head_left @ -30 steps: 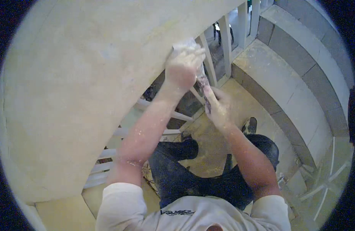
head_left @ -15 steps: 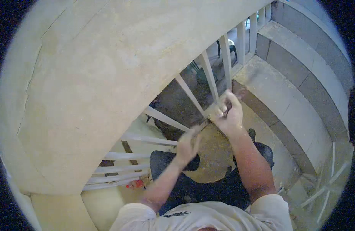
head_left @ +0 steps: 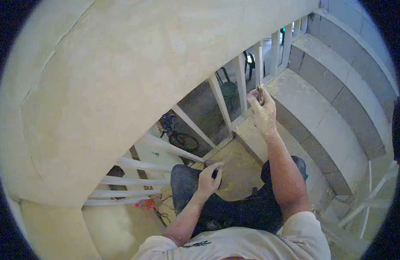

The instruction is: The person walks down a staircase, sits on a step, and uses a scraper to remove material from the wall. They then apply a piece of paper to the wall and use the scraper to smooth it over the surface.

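Observation:
My right hand (head_left: pixel 265 116) is closed around a short, narrow brown piece (head_left: pixel 260 95), its pale tip pointing up; its exact kind I cannot tell. It is raised in front of the white balusters (head_left: pixel 240 82), overlapping the foot of one. Pale dust specks my right wrist and forearm. Lower left, my left hand (head_left: pixel 207 180) hovers by my knee, fingers curved and apart from the thumb, close to the lower end of another baluster (head_left: pixel 176 149). A small dark spot shows just beyond its fingers.
A broad cream wall (head_left: pixel 117 86) slopes over the balusters. Curved tiled steps (head_left: pixel 321 106) rise on the right, above a dusty landing (head_left: pixel 241 173). Beyond the balusters are a bicycle (head_left: pixel 182 141) and a green chair (head_left: pixel 228 89). A red-marked bottle (head_left: pixel 145 203) lies lower left.
My right hand has risen slightly and turned the brown piece upright. My left hand has drawn down and back towards my knee, away from the right. The view has shifted a little.

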The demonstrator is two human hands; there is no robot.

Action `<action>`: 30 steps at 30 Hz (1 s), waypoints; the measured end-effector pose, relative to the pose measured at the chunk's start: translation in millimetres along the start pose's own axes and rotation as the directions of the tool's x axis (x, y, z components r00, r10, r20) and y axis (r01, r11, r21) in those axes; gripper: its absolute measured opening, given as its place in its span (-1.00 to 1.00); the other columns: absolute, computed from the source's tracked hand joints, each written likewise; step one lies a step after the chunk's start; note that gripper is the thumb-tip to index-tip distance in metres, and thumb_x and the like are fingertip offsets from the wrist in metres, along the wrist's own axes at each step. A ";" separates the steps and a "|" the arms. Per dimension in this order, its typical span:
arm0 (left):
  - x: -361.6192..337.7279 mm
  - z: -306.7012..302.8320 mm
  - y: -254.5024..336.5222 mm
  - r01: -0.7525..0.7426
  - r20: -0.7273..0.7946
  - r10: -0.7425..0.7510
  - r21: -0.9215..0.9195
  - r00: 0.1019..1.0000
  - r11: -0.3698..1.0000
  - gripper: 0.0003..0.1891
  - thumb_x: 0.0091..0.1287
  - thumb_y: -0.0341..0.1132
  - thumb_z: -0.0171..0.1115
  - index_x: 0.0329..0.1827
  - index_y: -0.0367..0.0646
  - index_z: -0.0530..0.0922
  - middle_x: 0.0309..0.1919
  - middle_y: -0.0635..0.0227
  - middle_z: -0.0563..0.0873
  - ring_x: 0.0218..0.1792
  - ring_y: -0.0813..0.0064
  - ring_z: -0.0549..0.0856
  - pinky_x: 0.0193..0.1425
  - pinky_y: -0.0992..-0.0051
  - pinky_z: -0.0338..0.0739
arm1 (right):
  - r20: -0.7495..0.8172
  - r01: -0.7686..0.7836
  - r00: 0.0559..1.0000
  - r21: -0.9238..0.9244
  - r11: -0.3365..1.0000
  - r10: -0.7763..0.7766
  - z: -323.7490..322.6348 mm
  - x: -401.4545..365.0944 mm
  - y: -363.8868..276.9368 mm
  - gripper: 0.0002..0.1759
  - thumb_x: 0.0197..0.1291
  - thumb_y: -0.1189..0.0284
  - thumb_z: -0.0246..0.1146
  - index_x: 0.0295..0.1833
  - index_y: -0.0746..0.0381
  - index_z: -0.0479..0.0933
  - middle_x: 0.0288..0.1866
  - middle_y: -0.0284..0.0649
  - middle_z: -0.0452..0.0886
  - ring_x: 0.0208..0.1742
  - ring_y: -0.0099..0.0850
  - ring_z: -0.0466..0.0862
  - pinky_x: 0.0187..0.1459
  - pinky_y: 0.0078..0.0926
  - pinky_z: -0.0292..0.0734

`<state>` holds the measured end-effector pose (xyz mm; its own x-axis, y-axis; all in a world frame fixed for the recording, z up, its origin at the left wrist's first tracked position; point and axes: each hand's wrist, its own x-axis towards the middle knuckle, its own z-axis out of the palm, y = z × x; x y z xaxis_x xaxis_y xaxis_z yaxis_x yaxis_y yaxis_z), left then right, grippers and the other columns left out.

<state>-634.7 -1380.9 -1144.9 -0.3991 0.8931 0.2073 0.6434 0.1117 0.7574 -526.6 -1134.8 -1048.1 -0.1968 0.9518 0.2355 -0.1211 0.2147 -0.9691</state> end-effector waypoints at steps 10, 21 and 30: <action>-96.2 128.9 -174.7 -0.325 0.470 0.178 0.251 0.864 0.912 -0.68 0.27 -0.21 0.12 0.02 -0.15 0.59 -0.14 0.14 0.69 -0.06 0.19 0.66 0.04 0.26 0.53 | 0.038 0.038 0.999 -0.143 0.989 -0.033 -18.4 -7.6 -26.0 -0.78 0.28 0.32 0.21 -0.30 0.26 0.49 -0.62 -0.50 0.32 -0.65 -0.72 0.29 -0.62 -0.67 0.15; -152.0 195.2 -245.9 -0.903 0.827 0.368 0.355 0.424 0.242 -0.49 0.30 0.02 0.02 0.16 -0.16 0.50 0.14 0.05 0.56 0.17 0.05 0.51 0.25 0.09 0.36 | -0.105 0.030 0.993 -0.247 0.969 -0.057 26.2 18.7 -13.4 -0.80 0.13 0.37 0.32 -0.31 0.28 0.50 -0.57 -0.17 0.51 -0.56 -0.43 0.47 -0.47 -0.40 0.39; -66.1 135.2 -197.5 -0.794 0.744 0.337 0.608 0.578 0.019 -0.48 0.30 0.01 0.04 0.18 -0.18 0.46 0.15 0.00 0.53 0.16 0.01 0.51 0.25 0.09 0.36 | 0.067 0.111 0.993 -0.260 0.959 -0.096 20.5 82.9 22.7 -0.71 0.13 0.37 0.28 -0.10 0.30 0.49 -0.35 -0.08 0.62 -0.38 -0.25 0.63 -0.31 -0.34 0.51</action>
<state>-647.1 -1403.0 -1392.0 0.4720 0.8774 -0.0857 0.7264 -0.4421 -0.5262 -565.7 -1055.5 -1049.1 -0.2487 0.9099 0.3322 0.1147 0.3682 -0.9227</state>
